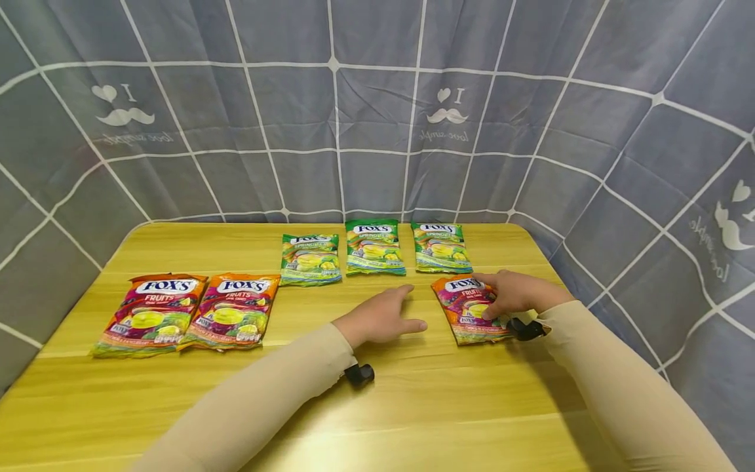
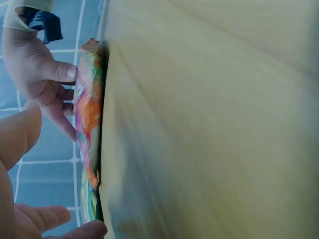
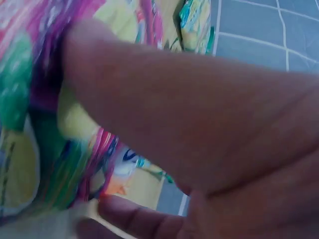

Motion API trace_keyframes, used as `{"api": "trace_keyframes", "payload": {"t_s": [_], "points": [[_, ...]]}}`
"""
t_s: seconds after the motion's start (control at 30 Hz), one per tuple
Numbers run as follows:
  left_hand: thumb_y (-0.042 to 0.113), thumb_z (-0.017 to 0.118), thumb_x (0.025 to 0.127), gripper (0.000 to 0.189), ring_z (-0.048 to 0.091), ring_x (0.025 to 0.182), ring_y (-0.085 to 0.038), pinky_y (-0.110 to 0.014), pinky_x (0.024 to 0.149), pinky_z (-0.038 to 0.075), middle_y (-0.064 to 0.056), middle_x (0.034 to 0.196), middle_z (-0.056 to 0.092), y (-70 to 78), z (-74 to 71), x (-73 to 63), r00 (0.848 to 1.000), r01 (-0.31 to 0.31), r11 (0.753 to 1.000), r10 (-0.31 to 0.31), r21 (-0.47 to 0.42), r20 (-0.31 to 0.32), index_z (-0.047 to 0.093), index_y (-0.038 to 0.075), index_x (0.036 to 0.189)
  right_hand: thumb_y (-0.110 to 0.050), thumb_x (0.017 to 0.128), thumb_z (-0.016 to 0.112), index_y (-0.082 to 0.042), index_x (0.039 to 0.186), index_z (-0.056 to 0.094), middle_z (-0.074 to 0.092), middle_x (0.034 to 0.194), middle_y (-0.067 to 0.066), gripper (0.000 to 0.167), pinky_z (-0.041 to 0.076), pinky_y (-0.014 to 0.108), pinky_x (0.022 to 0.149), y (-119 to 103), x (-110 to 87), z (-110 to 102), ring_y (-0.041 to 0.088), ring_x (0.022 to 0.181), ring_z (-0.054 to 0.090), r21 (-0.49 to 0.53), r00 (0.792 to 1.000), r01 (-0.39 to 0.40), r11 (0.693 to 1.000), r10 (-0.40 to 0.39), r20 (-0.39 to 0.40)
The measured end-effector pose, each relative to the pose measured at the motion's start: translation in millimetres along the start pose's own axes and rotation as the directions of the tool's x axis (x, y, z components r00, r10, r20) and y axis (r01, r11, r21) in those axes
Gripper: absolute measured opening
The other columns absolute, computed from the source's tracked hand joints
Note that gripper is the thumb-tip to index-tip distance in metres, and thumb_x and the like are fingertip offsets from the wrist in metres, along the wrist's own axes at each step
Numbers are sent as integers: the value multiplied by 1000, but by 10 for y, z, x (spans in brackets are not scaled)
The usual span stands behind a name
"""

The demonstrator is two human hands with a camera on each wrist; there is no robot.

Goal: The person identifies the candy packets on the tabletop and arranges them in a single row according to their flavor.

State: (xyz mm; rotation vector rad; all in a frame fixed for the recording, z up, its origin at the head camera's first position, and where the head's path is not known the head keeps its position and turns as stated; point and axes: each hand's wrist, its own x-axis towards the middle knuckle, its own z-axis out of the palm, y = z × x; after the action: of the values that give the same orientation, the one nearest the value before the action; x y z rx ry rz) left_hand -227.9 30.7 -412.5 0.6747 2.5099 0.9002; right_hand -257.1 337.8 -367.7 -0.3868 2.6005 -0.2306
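The long sleeves [image 1: 265,393] are plain beige, with small black devices [image 1: 361,375] at the cuffs [image 1: 337,346].

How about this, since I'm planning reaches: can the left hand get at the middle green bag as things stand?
Probably yes: the left hand holds nothing, the middle green bag is just beyond it, and only bare table shows between them.
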Motion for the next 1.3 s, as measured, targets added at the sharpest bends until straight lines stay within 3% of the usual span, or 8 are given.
{"api": "trace_keyframes", "payload": {"t_s": [0.13, 0.27, 0.47, 0.77, 1.03, 1.17, 1.3], "points": [[55, 70, 98, 92, 36, 157, -29, -45, 129, 31, -9, 167, 43, 94, 97, 121, 1000, 1, 1000, -1, 14, -1, 28, 13, 168, -34, 84, 90, -6, 167, 28, 56, 146, 34, 107, 44, 61, 115, 49, -18, 15, 42, 128, 57, 42, 999, -24, 999, 22, 50], [57, 71, 97, 96, 32, 159, -31, -44, 130, 29, -10, 170, 38, 213, 181, 230, 1000, 2, 998, -2, 60, 11, 26, 12, 169, -31, 83, 91, -7, 168, 23, 50, 151, 34, 112, 41, 61, 118, 69, -17, 47, 43, 133, 52, 114, 996, -44, 992, 35, 86], [62, 70, 95, 97, 34, 158, -29, -42, 130, 29, -7, 168, 41, 359, 294, 367, 998, -42, 983, 33, 180, 54, 28, 13, 168, -29, 81, 93, -6, 168, 22, 48, 152, 33, 114, 43, 58, 116, 74, -9, 71, 41, 129, 51, 176, 993, -53, 983, 34, 110], [64, 68, 95, 95, 29, 160, -30, -45, 132, 23, -4, 170, 37, 463, 372, 447, 996, -58, 969, 38, 240, 85, 30, 15, 167, -26, 81, 93, -2, 167, 21, 49, 150, 30, 115, 53, 43, 105, 102, 2, 76, 35, 121, 52, 259, 992, -45, 965, 12, 127], [59, 69, 96, 85, 41, 153, -27, -44, 126, 34, -4, 162, 49, 459, 368, 444, 999, -44, 988, 39, 150, 37, 39, 16, 164, -20, 82, 92, 0, 167, 18, 51, 144, 29, 114, 59, 32, 83, 60, -36, 73, 30, 111, 56, 308, 991, -48, 950, 7, 134], [57, 71, 97, 84, 50, 146, -25, -42, 121, 41, -6, 160, 52, 436, 363, 438, 1000, -24, 997, 22, 80, 19, 40, 16, 163, -15, 84, 90, 3, 166, 17, 57, 134, 26, 112, 60, 31, 74, 24, -60, 65, 25, 101, 60, 348, 991, -38, 937, -10, 135], [54, 71, 98, 82, 58, 136, -23, -39, 116, 47, -6, 155, 57, 419, 344, 411, 999, -29, 999, 29, 26, -14, 41, 14, 163, -16, 85, 90, 2, 166, 20, 58, 134, 25, 109, 60, 32, 70, -12, -71, 59, 23, 96, 61, 333, 994, -27, 943, -10, 107]]}}
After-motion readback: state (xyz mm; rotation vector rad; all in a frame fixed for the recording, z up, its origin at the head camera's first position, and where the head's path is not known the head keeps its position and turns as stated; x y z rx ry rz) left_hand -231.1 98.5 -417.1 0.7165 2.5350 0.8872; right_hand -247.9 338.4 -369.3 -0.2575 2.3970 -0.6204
